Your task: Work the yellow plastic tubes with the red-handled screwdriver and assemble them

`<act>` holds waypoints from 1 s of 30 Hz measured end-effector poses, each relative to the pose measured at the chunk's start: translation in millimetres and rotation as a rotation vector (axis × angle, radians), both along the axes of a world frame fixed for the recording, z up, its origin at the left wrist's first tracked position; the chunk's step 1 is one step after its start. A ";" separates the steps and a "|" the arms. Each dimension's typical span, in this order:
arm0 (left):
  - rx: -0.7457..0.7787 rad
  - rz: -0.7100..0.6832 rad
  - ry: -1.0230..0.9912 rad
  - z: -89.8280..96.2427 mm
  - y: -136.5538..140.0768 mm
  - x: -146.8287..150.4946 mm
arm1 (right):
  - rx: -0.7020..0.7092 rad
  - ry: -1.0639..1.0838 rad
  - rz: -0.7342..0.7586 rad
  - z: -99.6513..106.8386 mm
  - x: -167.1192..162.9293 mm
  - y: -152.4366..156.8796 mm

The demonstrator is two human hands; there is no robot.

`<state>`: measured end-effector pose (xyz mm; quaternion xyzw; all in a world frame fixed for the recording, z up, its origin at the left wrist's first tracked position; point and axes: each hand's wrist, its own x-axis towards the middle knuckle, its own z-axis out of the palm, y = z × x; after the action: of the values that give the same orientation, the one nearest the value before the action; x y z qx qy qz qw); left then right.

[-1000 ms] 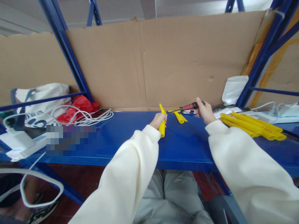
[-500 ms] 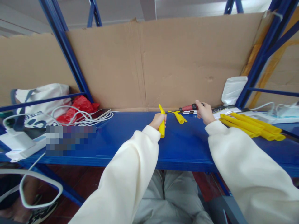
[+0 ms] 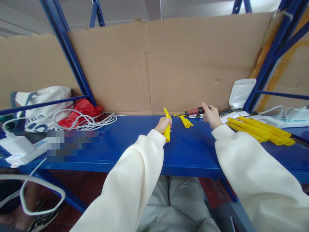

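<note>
My left hand (image 3: 163, 125) is closed around a yellow plastic tube (image 3: 167, 135), whose narrow tip points up and away from me. With my right hand (image 3: 211, 116) I grip the end of a screwdriver (image 3: 193, 111) with a red and black handle. Its dark shaft runs left to the tube just above my left fingers; whether the tip is inside the tube I cannot tell. Behind the shaft a second yellow piece (image 3: 185, 122), with a flared part, lies on the blue shelf (image 3: 188, 151).
Several yellow tubes (image 3: 260, 129) are stacked at the right beside a white pouch (image 3: 242, 93). White cables (image 3: 89, 120), a red plastic bag (image 3: 84, 108) and a power strip (image 3: 26, 157) sit at the left. Cardboard (image 3: 181, 64) closes off the back between blue posts.
The screwdriver's handle has turned a little about its length, showing a different side. Both hands stay in nearly the same place.
</note>
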<state>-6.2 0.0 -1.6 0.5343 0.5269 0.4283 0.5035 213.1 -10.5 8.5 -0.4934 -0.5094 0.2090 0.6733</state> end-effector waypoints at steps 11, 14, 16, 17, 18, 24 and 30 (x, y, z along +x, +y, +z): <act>0.000 0.008 -0.028 -1.0 0.6 0.4 | -0.040 -0.049 0.015 -2.0 2.5 2.1; -0.005 0.006 -0.025 -1.6 1.5 0.4 | -0.053 -0.013 0.016 0.4 1.1 1.3; -0.002 0.000 -0.025 -1.9 1.8 0.4 | -0.066 0.017 -0.002 3.9 -1.3 -0.5; 0.003 -0.003 -0.025 -2.1 1.8 0.5 | -0.067 0.028 -0.008 5.6 -2.5 -1.3; 0.007 -0.006 -0.024 -2.2 1.7 0.5 | -0.066 0.037 -0.013 7.1 -3.4 -1.9; 0.018 -0.018 -0.010 -1.5 -0.5 0.8 | -0.036 0.099 -0.085 7.9 1.5 1.6; 0.014 -0.011 -0.019 -0.5 -1.5 0.9 | -0.019 0.085 -0.068 4.5 7.5 6.2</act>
<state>-5.2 -1.4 -2.1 0.5368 0.5158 0.4344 0.5071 220.6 -4.3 13.0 -0.5077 -0.4613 0.2114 0.6963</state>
